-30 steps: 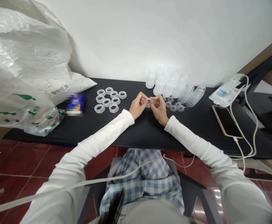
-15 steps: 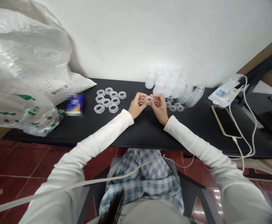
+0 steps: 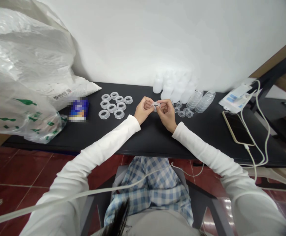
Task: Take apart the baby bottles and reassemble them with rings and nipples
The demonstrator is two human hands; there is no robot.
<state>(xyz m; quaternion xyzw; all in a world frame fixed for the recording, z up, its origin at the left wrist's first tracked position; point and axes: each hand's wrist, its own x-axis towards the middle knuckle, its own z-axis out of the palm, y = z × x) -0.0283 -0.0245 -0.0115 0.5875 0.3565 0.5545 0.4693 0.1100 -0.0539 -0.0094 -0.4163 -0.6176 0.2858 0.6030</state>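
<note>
Between my two hands, just above the black table, is a translucent plastic ring (image 3: 155, 105) with a raised collar. My left hand (image 3: 144, 109) pinches its left side with thumb and fingers. On the opposite side, my right hand (image 3: 166, 113) grips it, the thumb lying over the rim. Fingers cover part of the ring, so whether another small part sits inside it cannot be made out. Several similar translucent rings (image 3: 111, 108) lie grouped to the left. Close by my right hand are several small clear plastic pieces (image 3: 181, 114) with round flanges.
White translucent bottles (image 3: 173, 87) stand against the wall, beside two stacks of clear domed pieces (image 3: 205, 101). A phone (image 3: 237, 127) with a cable and a white package (image 3: 237, 97) lie right. Large plastic bags (image 3: 29, 59) and a blue packet (image 3: 79, 109) occupy the left of the table (image 3: 147, 141).
The ring has shifted slightly left and is tilted a little differently. My right thumb and fingers have moved a little on its rim; both hands keep their hold.
</note>
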